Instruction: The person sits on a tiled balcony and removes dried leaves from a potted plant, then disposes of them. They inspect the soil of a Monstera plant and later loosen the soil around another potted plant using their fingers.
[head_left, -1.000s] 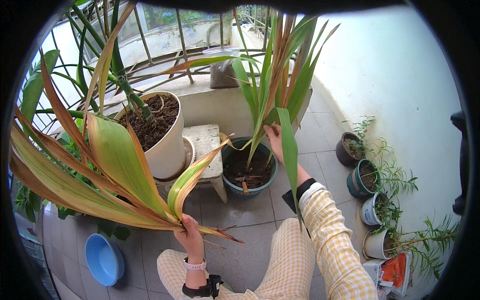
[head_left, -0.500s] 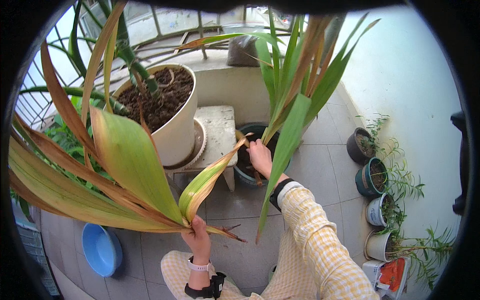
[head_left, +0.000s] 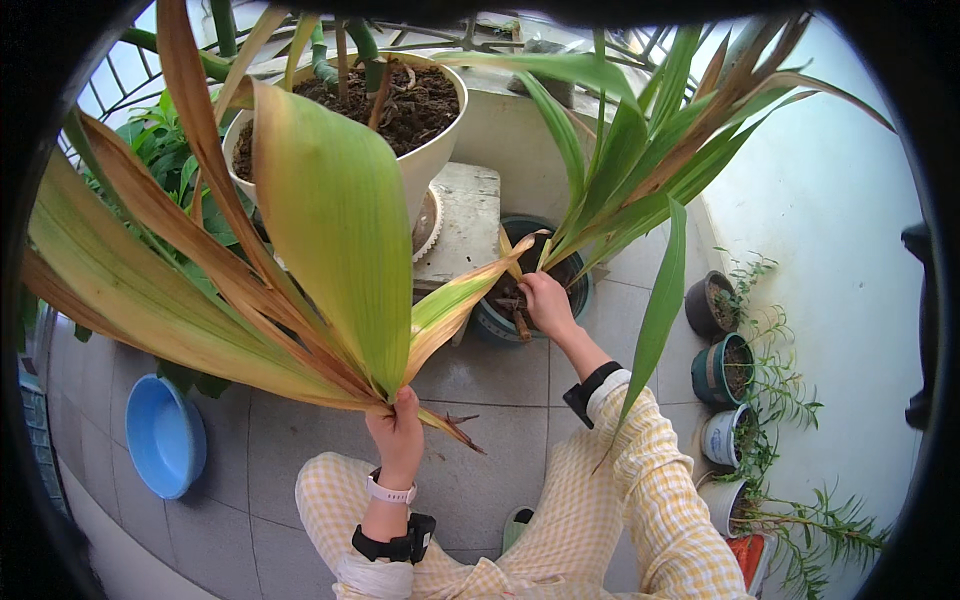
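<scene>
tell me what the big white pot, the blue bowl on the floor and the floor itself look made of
The big white pot looks like glazed ceramic or smooth plastic: even, slightly glossy wall, so it stays open. The blue bowl seems plastic: thin rim, uniform colour, soft sheen. The floor looks like matte grey tile, with straight grout lines between squares.

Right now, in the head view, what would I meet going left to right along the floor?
Blue bowl → left hand gripping yellowed leaves → right hand at the dark pot → row of small pots.

home balcony garden | tiled floor (head_left: 500, 380) | railing (head_left: 110, 90) | potted plants (head_left: 725, 370) along white wall (head_left: 830, 230)
</scene>
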